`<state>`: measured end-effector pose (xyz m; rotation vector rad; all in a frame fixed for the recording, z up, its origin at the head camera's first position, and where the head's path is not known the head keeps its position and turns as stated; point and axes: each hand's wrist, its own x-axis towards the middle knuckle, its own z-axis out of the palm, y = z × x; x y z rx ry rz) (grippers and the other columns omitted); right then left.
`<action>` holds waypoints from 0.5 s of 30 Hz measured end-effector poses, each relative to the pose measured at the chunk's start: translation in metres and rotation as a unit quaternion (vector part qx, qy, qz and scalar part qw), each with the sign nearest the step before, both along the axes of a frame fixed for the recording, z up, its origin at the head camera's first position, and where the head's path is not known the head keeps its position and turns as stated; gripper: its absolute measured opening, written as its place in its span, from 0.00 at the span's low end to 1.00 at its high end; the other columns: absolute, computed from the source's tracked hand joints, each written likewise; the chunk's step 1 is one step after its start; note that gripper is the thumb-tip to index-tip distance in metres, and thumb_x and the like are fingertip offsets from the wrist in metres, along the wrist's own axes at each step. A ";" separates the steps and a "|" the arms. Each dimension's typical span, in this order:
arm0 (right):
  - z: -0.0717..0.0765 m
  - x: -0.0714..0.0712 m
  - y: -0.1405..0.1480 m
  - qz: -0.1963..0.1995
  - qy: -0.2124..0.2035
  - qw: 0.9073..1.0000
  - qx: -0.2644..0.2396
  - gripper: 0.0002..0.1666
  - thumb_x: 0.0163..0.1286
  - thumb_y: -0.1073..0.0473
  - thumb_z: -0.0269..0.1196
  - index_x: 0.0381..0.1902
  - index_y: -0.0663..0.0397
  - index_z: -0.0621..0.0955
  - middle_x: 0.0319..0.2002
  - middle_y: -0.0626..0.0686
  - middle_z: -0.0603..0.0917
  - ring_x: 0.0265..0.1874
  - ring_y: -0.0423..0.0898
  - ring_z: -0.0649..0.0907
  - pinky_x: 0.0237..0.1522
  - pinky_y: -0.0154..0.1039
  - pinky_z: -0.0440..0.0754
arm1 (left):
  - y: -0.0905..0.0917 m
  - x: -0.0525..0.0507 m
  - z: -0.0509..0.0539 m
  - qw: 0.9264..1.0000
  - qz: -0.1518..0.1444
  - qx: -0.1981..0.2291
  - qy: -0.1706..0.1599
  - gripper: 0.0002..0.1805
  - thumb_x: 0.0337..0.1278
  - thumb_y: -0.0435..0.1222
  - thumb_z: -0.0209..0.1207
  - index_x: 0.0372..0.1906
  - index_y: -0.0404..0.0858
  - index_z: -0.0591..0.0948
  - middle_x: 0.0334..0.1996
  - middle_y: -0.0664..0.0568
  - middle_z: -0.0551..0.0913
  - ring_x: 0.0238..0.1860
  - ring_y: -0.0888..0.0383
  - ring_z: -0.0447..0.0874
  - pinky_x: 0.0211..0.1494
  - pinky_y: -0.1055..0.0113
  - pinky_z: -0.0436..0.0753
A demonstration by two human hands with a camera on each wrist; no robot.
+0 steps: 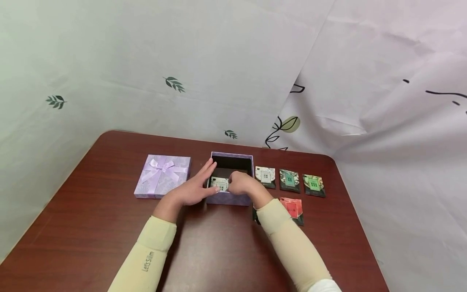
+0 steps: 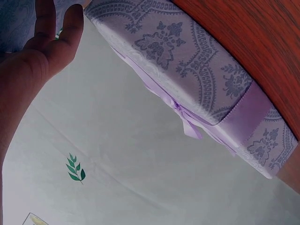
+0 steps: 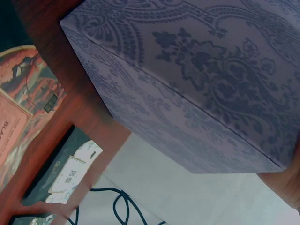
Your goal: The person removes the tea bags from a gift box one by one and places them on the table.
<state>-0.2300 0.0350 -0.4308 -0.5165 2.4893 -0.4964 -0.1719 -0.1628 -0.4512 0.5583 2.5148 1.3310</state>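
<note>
A purple patterned gift box (image 1: 230, 198) with a dark inside stands uncovered on the table, its wall filling much of the right wrist view. Inside lies a white tea sachet (image 1: 220, 183) with a label. My left hand (image 1: 193, 189) rests at the box's left edge, fingers straight, the thumb reaching over the near wall by the sachet. In the left wrist view its fingers (image 2: 70, 33) are extended. My right hand (image 1: 243, 184) reaches over the near wall with curled fingers and pinches the sachet's right edge; its fingertips are partly hidden.
Left of the box lies its purple lid (image 1: 163, 177) with a ribbon bow. On the right are a white sachet (image 1: 265, 176), a dark green one (image 1: 290, 180), a light green one (image 1: 314, 185) and a red one (image 1: 293, 209). Another dark packet (image 1: 255, 215) is mostly under the right forearm.
</note>
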 end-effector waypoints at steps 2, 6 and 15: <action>-0.001 -0.001 -0.001 0.006 0.003 1.000 0.001 0.18 0.65 0.66 0.58 0.51 0.68 0.82 0.42 0.56 0.84 0.33 0.49 0.78 0.39 0.43 0.77 | 0.000 0.000 0.000 1.000 0.001 -0.002 0.000 0.47 0.69 0.44 0.60 0.81 0.37 0.45 0.80 0.47 0.34 0.78 0.46 0.37 0.73 0.44 0.52; -0.003 -0.002 -0.002 0.004 0.003 1.000 -0.004 0.18 0.64 0.66 0.58 0.50 0.68 0.83 0.41 0.55 0.84 0.33 0.49 0.78 0.38 0.42 0.77 | 0.000 -0.001 -0.001 1.000 0.000 -0.006 0.000 0.47 0.69 0.44 0.60 0.81 0.37 0.45 0.80 0.48 0.34 0.78 0.46 0.37 0.73 0.44 0.53; -0.006 -0.001 -0.004 -0.002 0.000 1.000 -0.025 0.23 0.65 0.67 0.56 0.57 0.67 0.81 0.50 0.57 0.83 0.38 0.49 0.78 0.41 0.42 0.75 | 0.000 0.000 0.001 1.000 0.003 -0.005 -0.006 0.48 0.69 0.45 0.60 0.81 0.39 0.44 0.80 0.49 0.33 0.78 0.46 0.38 0.72 0.44 0.54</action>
